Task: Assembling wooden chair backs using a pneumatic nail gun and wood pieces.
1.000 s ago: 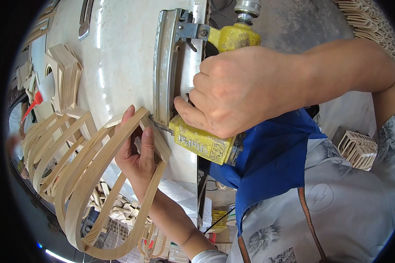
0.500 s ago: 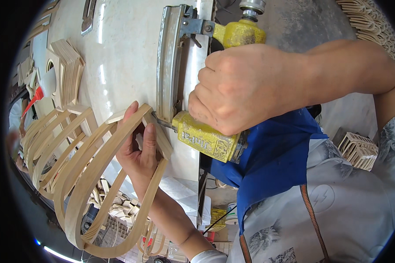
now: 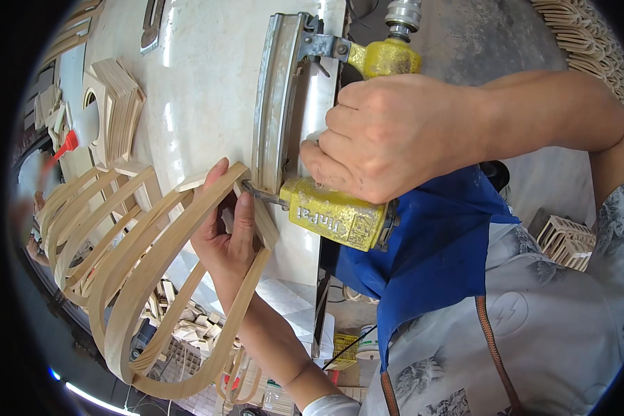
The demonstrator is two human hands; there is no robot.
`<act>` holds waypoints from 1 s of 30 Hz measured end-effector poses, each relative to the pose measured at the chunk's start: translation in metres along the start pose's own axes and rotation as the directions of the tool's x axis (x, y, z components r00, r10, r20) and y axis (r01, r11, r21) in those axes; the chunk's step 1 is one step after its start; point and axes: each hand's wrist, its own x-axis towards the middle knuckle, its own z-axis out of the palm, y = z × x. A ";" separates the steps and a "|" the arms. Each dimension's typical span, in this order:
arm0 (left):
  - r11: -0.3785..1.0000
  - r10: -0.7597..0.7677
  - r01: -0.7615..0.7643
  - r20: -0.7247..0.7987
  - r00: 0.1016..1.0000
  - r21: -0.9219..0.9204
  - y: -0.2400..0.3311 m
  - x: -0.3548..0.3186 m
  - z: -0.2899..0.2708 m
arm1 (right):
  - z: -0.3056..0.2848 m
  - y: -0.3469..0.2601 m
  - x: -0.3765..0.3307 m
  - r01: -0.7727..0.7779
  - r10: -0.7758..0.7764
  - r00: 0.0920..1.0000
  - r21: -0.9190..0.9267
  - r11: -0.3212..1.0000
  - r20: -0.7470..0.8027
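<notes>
My right hand (image 3: 388,132) is wrapped round the handle of a yellow nail gun (image 3: 336,216), its long metal magazine (image 3: 277,104) lying along the table side. The gun's narrow nose meets a short wooden crosspiece (image 3: 265,225) at its upper end, beside the tip of a bent strip. That crosspiece joins the two ends of a pale U-shaped wooden frame (image 3: 121,315). My left hand (image 3: 227,239) grips the frame from inside the loop, thumb on the crosspiece close to the gun's nose and fingers partly hidden behind the wood.
Similar bent frames (image 3: 69,229) stand in a row at the left on the pale worktable (image 3: 201,90). Beyond them are a stack of plywood pieces (image 3: 114,111) and a blurred red-tipped white bottle (image 3: 83,132). Loose wood blocks (image 3: 187,322) lie below. A blue apron (image 3: 430,243) hangs close to the gun.
The whole scene sits slightly farther right in the picture. The gun's nose stays against the wood and both hands keep their grips. The red-tipped bottle at the far left has shifted and blurred.
</notes>
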 end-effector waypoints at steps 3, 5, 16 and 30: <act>1.000 0.004 -0.005 0.014 1.000 0.015 -0.001 0.000 -0.001 | -0.002 0.000 0.002 -0.005 0.005 1.000 -0.014 1.000 0.021; 0.999 0.010 -0.010 0.016 1.000 0.031 -0.002 0.000 -0.004 | -0.007 -0.001 0.006 -0.021 0.019 0.999 0.030 0.999 0.044; 0.997 -0.049 0.051 0.041 0.998 -0.050 0.004 0.002 0.002 | -0.033 0.063 0.030 -0.229 0.194 0.952 0.129 0.965 0.235; 0.944 0.059 -0.130 -0.233 0.971 -0.304 -0.005 -0.039 -0.024 | -0.034 -0.011 0.082 -0.216 0.245 0.968 0.315 0.924 -0.056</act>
